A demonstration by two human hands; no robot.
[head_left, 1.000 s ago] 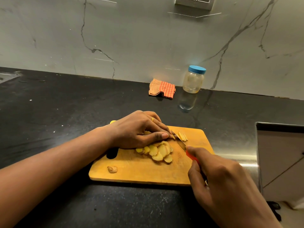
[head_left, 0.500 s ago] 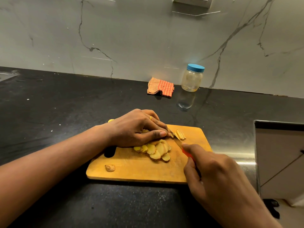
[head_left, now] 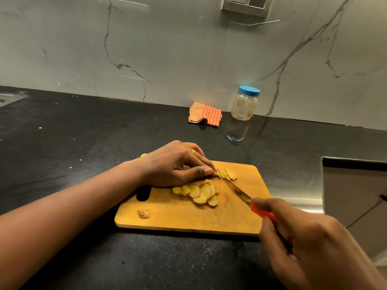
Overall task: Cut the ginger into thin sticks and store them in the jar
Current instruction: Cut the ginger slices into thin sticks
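Ginger [head_left: 201, 192] at frame centre: left hand [head_left: 173, 164] fingers curl down pinning it, right hand [head_left: 318, 248] fist-grips knife [head_left: 237, 189]; cut thin, blade vs knuckles, tips tucked.

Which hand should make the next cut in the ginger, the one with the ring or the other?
Right hand, most likely. It grips the knife by its red handle, blade down by the cut sticks. The left hand, the ringed one, is holding the ginger on the cutting board.
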